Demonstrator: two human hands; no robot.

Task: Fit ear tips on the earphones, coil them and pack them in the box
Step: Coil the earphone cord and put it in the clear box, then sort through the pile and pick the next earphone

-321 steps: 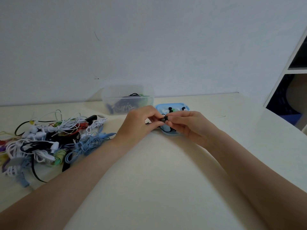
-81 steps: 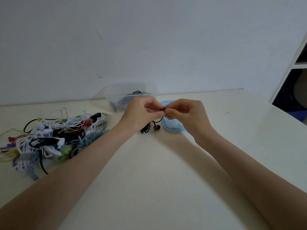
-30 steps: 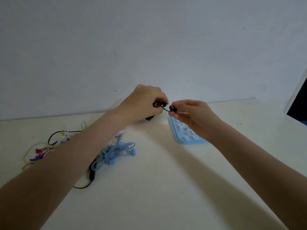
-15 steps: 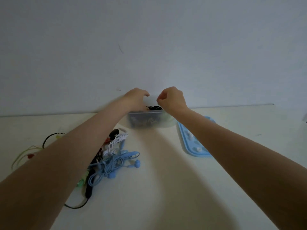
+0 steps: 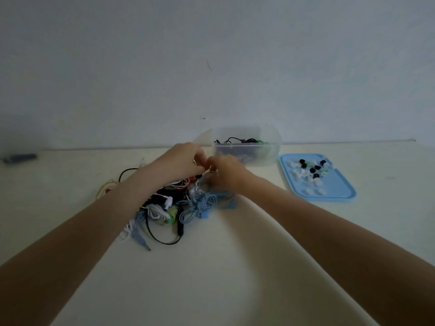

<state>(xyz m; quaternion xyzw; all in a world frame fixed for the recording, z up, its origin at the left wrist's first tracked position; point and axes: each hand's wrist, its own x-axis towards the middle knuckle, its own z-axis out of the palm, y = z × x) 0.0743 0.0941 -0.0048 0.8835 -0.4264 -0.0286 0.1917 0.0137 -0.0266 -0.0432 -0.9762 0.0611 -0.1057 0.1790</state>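
Observation:
A tangled pile of earphones [image 5: 164, 208] in white, black, green and red lies left of centre, with a light blue coil [image 5: 200, 207] at its near right. My left hand [image 5: 181, 163] and my right hand [image 5: 227, 171] meet at the pile's far edge. Their curled fingertips close on a pale cable [image 5: 208, 172], though blur hides the exact hold. Behind them stands the clear plastic box [image 5: 270, 149] with black earphones [image 5: 237, 140] lying on top inside. To its right, a blue tray [image 5: 339, 192] carries several black, white and green ear tips [image 5: 310, 171].
The cream table [image 5: 223, 267] ends at a pale wall just behind the box. A small dark blue object [image 5: 20, 158] lies at the far left by the wall. Thin yellow and black cables [image 5: 110, 184] trail left from the pile.
Both hands have left the box, where the black earphones now lie, and moved down and left onto the pile. The view has shifted, showing the whole blue tray.

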